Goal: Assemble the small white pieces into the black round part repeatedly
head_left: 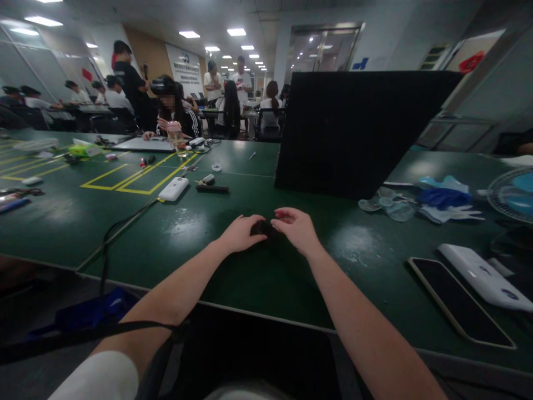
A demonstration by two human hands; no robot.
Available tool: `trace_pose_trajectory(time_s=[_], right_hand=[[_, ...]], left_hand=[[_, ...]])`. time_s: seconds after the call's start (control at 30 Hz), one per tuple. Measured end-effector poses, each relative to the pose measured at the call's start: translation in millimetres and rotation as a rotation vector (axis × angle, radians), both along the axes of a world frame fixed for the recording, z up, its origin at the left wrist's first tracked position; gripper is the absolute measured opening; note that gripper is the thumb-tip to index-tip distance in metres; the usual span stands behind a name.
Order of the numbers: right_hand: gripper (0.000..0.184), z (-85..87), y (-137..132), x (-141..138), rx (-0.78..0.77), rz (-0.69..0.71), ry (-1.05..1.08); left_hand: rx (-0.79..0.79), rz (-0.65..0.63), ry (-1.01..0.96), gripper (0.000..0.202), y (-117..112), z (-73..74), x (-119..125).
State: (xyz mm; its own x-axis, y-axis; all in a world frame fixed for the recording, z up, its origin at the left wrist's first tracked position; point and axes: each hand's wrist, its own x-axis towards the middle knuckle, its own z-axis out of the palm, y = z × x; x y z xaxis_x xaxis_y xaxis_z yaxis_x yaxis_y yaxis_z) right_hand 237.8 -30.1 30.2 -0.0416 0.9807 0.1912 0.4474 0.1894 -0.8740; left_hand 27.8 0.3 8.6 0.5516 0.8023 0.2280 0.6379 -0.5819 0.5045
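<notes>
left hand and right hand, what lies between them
The head view shows a small dark object between them, gripped by the left hand; whether the right hand touches it is unclear.

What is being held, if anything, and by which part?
The left hand holds a small black object by its left end; whether the right hand touches it is unclear.

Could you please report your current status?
Left hand holding small black object, shape unclear; right hand beside it, contact unclear; large flat black panel beyond.
</notes>
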Motion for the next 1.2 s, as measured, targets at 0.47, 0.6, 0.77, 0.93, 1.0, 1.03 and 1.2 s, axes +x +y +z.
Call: trace_pose_trajectory(time_s=[0.47, 0.6, 0.77, 0.93, 1.0, 1.03, 1.2], right_hand=[[0.031, -5.0, 12.5, 12.6, 0.161, -0.039, -0.428], [0.023, -0.3, 5.7, 10.6, 0.17, 0.057, -0.46], [0.024, 11.1, -4.9, 6.8, 0.145, 0.208, -0.537], [0.019, 6.9, -3.1, 5.5, 0.124, 0.218, -0.561], [0.019, 3.6, -1.8, 3.9, 0.17, 0.219, -0.567], [0.02, 2.1, -1.3, 2.9, 0.193, 0.219, -0.567], [0.024, -3.0, -0.5, -1.6, 0.229, 0.117, -0.511]], left_hand=[[-0.069, 0.089, -0.092, 0.051, 0.1, -4.6, -0.4], [-0.031, 0.088, -0.072, 0.05, -0.4, -4.5, -0.1], [-0.086, 0.058, -0.129, 0.051, -0.2, -4.2, 0.0], [-0.079, 0.012, -0.121, 0.05, 0.5, -3.5, -1.3], [-0.078, 0.002, -0.128, 0.051, 0.7, -3.9, -1.8], [-0.077, -0.009, -0.133, 0.051, 0.6, -4.2, -1.9], [-0.077, -0.047, -0.146, 0.052, -0.6, -4.8, -1.4]])
